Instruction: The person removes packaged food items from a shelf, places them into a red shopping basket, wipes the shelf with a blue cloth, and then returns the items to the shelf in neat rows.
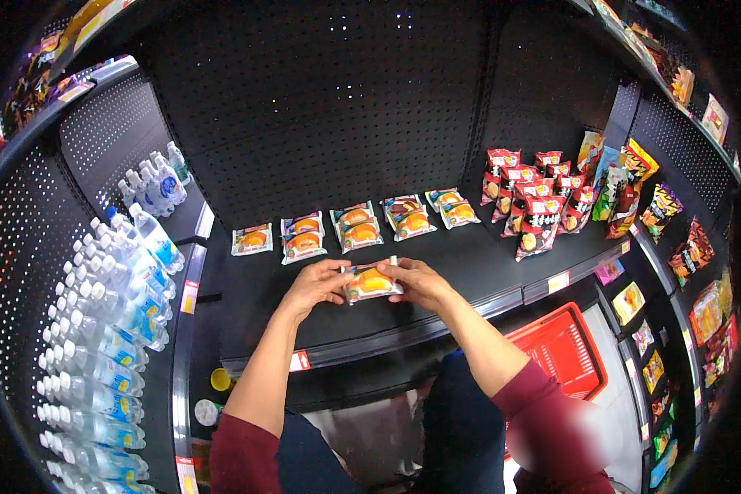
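Note:
Between my two hands is a packaged bread (372,283), in a clear and printed wrapper with an orange-yellow picture or filling showing. My left hand (313,285) grips its left end, thumb on top. At its right end my right hand (421,283) pinches the wrapper. The pack is held over the front part of a black shelf (259,321). Behind it, similar bread packs (302,246) lie in a row of short columns, mostly two deep. The leftmost column shows a single pack (252,239).
Red snack bags (537,225) stand at the shelf's right. Several clear drink bottles (108,352) crowd the left shelf. A red shopping basket (593,361) sits on the floor at right. Perforated black panel (321,123) backs the shelf; a price rail (395,336) edges its front.

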`<act>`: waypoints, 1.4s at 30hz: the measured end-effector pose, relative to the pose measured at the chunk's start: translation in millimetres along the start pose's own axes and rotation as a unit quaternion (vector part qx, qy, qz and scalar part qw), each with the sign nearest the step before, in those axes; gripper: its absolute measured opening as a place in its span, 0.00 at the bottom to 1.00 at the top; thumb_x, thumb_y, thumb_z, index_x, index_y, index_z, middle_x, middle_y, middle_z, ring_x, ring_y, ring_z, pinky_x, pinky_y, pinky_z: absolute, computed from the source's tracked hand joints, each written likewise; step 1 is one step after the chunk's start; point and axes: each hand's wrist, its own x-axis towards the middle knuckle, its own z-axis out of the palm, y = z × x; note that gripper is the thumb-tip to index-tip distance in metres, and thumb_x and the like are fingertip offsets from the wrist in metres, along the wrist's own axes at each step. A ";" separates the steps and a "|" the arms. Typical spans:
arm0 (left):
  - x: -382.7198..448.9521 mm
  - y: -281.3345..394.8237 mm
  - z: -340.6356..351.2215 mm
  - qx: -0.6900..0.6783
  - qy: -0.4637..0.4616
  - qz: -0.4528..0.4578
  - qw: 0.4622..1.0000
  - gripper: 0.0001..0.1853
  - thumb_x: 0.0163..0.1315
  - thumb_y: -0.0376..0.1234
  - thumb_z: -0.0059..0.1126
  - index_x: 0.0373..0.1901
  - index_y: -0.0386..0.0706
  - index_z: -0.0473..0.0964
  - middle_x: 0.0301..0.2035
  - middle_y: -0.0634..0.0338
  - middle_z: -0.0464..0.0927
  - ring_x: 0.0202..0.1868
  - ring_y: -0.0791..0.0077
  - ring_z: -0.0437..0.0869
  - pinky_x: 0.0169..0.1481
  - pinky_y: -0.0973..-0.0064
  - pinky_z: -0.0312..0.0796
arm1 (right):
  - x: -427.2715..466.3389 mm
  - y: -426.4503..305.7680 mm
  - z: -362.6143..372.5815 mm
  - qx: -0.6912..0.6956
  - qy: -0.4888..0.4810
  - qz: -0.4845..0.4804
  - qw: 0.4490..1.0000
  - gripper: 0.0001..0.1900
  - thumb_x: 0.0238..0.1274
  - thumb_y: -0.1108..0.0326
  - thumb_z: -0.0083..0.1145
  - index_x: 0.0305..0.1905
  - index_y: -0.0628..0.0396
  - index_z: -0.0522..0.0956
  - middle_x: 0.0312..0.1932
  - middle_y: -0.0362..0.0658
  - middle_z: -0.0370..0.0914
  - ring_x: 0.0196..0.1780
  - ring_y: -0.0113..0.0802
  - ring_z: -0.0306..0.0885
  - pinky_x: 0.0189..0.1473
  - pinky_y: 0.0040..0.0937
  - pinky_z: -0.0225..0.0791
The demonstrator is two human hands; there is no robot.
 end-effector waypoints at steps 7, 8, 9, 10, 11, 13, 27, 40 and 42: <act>38.1 -14.6 -19.7 0.473 0.284 0.188 0.813 0.35 0.56 0.41 0.71 0.65 0.40 0.72 0.71 0.54 0.62 0.73 0.52 0.58 0.74 0.55 0.57 | -102.8 -2.1 -56.6 -0.001 0.080 -0.200 0.977 0.23 0.70 0.64 0.60 0.63 0.64 0.72 0.54 0.49 0.81 0.54 0.32 0.80 0.56 0.30 0.74; 36.6 -18.9 -25.8 0.508 0.305 0.150 0.791 0.38 0.56 0.41 0.71 0.68 0.41 0.68 0.73 0.55 0.58 0.74 0.53 0.55 0.76 0.53 0.53 | -125.0 1.7 -62.6 -0.003 0.095 -0.205 0.974 0.22 0.69 0.65 0.60 0.63 0.63 0.73 0.54 0.48 0.80 0.57 0.32 0.78 0.62 0.30 0.69; 35.8 -20.4 -33.2 0.529 0.309 0.129 0.780 0.39 0.57 0.41 0.70 0.70 0.42 0.66 0.73 0.53 0.57 0.75 0.51 0.54 0.76 0.50 0.52 | -144.2 11.6 -74.8 -0.017 0.134 -0.212 0.968 0.22 0.69 0.65 0.60 0.63 0.62 0.73 0.54 0.47 0.80 0.57 0.31 0.78 0.61 0.29 0.70; 42.9 -23.1 -31.0 0.544 0.302 0.116 0.774 0.40 0.57 0.41 0.69 0.72 0.43 0.65 0.74 0.51 0.57 0.75 0.48 0.54 0.76 0.48 0.50 | -170.1 24.1 -94.8 -0.038 0.183 -0.225 0.956 0.21 0.69 0.66 0.60 0.62 0.61 0.73 0.53 0.47 0.80 0.57 0.31 0.78 0.61 0.29 0.70; 47.6 -26.3 -33.3 0.550 0.280 0.093 0.781 0.43 0.58 0.42 0.69 0.74 0.46 0.61 0.75 0.52 0.54 0.76 0.47 0.53 0.76 0.48 0.48 | -187.4 43.6 -116.6 -0.029 0.213 -0.237 0.947 0.20 0.68 0.68 0.60 0.61 0.61 0.74 0.53 0.46 0.80 0.56 0.31 0.78 0.60 0.28 0.70; 46.9 -33.3 -37.6 0.548 0.283 0.080 0.783 0.43 0.57 0.40 0.71 0.74 0.46 0.61 0.70 0.55 0.62 0.74 0.52 0.56 0.77 0.53 0.49 | -218.2 67.5 -132.3 -0.061 0.284 -0.210 0.934 0.17 0.68 0.71 0.58 0.59 0.61 0.75 0.48 0.43 0.81 0.51 0.28 0.80 0.53 0.27 0.73; -21.4 -1.6 -14.3 0.455 0.080 0.039 0.886 0.41 0.54 0.53 0.72 0.68 0.46 0.72 0.66 0.48 0.68 0.68 0.50 0.68 0.74 0.62 0.61 | -190.4 78.0 -131.1 -0.166 0.274 -0.229 0.919 0.16 0.72 0.68 0.58 0.59 0.63 0.76 0.52 0.48 0.82 0.56 0.31 0.80 0.59 0.30 0.72; -21.0 -21.4 -40.2 0.180 0.093 -0.103 0.974 0.41 0.57 0.48 0.74 0.63 0.30 0.69 0.49 0.47 0.82 0.47 0.67 0.86 0.43 0.71 0.79 | 30.7 30.6 35.4 -0.135 0.013 -0.059 0.989 0.36 0.64 0.57 0.67 0.70 0.62 0.65 0.55 0.56 0.78 0.49 0.38 0.82 0.41 0.34 0.80; -21.6 -22.1 -40.1 0.163 0.085 -0.097 0.978 0.39 0.57 0.47 0.74 0.61 0.29 0.71 0.48 0.49 0.82 0.46 0.68 0.85 0.43 0.71 0.79 | 38.9 36.9 45.1 -0.091 -0.003 -0.040 0.995 0.37 0.62 0.56 0.69 0.69 0.64 0.66 0.53 0.54 0.79 0.49 0.37 0.82 0.41 0.34 0.80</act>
